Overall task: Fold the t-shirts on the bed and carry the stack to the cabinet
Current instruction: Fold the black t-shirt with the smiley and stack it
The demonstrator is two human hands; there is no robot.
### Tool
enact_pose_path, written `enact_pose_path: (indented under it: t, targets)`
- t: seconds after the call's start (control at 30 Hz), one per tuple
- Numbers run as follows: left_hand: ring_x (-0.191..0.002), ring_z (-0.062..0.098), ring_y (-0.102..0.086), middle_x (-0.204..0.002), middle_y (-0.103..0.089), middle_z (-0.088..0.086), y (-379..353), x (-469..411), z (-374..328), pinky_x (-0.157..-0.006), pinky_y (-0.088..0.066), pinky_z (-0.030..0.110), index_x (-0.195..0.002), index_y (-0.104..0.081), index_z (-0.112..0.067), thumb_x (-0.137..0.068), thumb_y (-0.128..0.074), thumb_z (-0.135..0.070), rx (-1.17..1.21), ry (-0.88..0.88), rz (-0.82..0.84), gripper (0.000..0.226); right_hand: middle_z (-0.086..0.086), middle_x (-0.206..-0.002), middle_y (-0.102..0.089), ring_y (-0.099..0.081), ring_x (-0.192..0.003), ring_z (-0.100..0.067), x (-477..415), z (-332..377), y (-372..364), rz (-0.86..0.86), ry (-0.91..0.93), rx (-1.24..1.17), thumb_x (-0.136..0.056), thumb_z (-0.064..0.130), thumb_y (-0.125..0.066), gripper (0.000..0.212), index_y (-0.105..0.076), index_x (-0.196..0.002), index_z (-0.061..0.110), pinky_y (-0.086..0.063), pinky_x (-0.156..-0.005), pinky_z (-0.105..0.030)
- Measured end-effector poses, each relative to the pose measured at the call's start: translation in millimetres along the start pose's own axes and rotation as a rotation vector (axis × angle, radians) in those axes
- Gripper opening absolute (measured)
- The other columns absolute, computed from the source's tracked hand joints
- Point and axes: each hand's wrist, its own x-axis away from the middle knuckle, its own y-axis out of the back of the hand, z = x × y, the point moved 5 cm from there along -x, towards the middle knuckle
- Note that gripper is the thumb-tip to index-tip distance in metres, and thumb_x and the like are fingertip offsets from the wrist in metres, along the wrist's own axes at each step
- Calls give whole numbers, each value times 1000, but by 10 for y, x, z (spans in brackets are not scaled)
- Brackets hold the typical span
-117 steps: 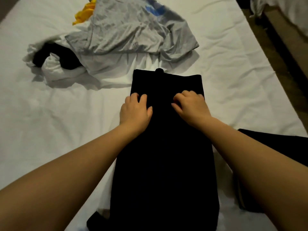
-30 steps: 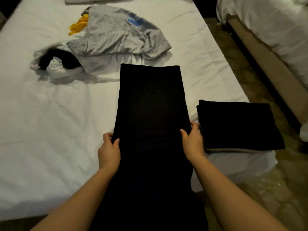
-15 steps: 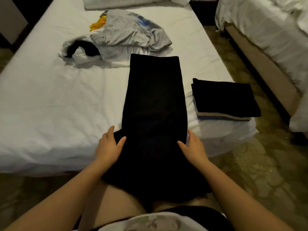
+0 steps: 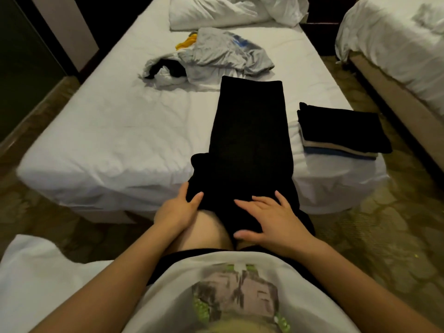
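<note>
A black t-shirt (image 4: 249,131), folded into a long narrow strip, lies on the white bed (image 4: 115,140). Its near end hangs over the bed's edge onto my lap. My left hand (image 4: 177,210) holds the left side of that hanging end between thumb and fingers. My right hand (image 4: 271,224) lies flat on the cloth with its fingers spread, thumb by the hem. A stack of folded shirts (image 4: 341,126), black on top, sits at the bed's near right corner. A crumpled grey t-shirt (image 4: 225,51), a yellow one (image 4: 185,42) and a white-and-black one (image 4: 165,70) lie further up the bed.
Rumpled pillows (image 4: 216,10) are at the head of the bed. A second bed (image 4: 396,44) stands to the right across a narrow strip of patterned floor (image 4: 384,224). A dark wall and door panel (image 4: 36,56) run along the left.
Both hands have slid down the black shirt to its near end, which now hangs off the bed's edge. The view has pulled back from the bed, and my own shirt shows below.
</note>
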Motion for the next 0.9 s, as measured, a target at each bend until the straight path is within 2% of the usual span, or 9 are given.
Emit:
enact_pose_path:
  t: [0.1,0.27,0.4,0.5,0.57,0.63,0.7,0.8,0.9]
  targets:
    - [-118,38,-49,-136,-49,17,64,88,12,-90,-43,41,-147,-15,-36,-94,-31,-55,-53,-21,-20,58,13,-149,-33,-16,-142,-8,60,40,-41,4,-8,87,-79,69,-49,80,-22,-146,35,0,-117,-43]
    - [-118,36,-49,-134,-53,11,110,95,50,-94,-44,43,-142,-30,-39,-93,-39,-52,-34,-25,-119,51,12,-138,-49,-32,-136,-8,14,36,-19,-150,-35,79,-91,46,-49,44,-48,-133,31,-15,-113,-33]
    - [-127,28,-44,-141,-47,4,81,75,-58,-100,-38,36,-141,-39,-31,-96,-43,-41,168,-80,-129,46,9,-113,-66,-56,-112,-11,2,76,48,-255,12,72,-96,34,-46,25,-63,-113,28,-30,-100,-28]
    - [-133,25,-37,-147,-39,8,74,41,-202,-103,-31,31,-142,-38,-18,-97,-43,-35,410,-65,-85,49,6,-108,-67,-59,-101,-15,20,92,114,-305,-15,37,-98,30,-44,24,-63,-112,25,-36,-89,-26]
    - [-131,29,-39,-144,-41,12,147,27,-286,-103,-34,34,-142,-37,-11,-94,-51,-31,533,-54,-153,53,5,-110,-66,-59,-100,-15,58,90,178,-351,-53,-1,-98,29,-43,25,-61,-115,23,-38,-80,-24]
    - [-125,32,-44,-137,-45,14,261,46,-344,-101,-40,38,-140,-39,-11,-89,-60,-27,537,-43,-288,58,7,-110,-65,-60,-99,-12,105,91,243,-387,-66,-7,-98,31,-42,26,-59,-117,25,-40,-75,-22]
    - [-122,33,-44,-136,-41,15,324,89,-389,-97,-39,35,-139,-39,-11,-85,-63,-20,448,-27,-357,59,9,-109,-65,-60,-99,-10,136,94,260,-353,-44,12,-98,33,-42,26,-60,-116,27,-40,-75,-21]
    - [-118,35,-45,-139,-33,17,289,98,-385,-88,-37,32,-137,-36,-11,-84,-60,-13,343,-39,-318,58,10,-112,-64,-56,-104,-11,104,99,163,-185,46,80,-97,33,-44,26,-63,-114,29,-41,-85,-24]
    - [-125,34,-39,-146,-23,17,243,63,-329,-93,-38,33,-142,-27,-11,-84,-58,-7,312,-82,-299,66,12,-113,-64,-53,-104,-10,39,93,168,-149,50,33,-94,39,-48,27,-64,-114,30,-41,-88,-23]
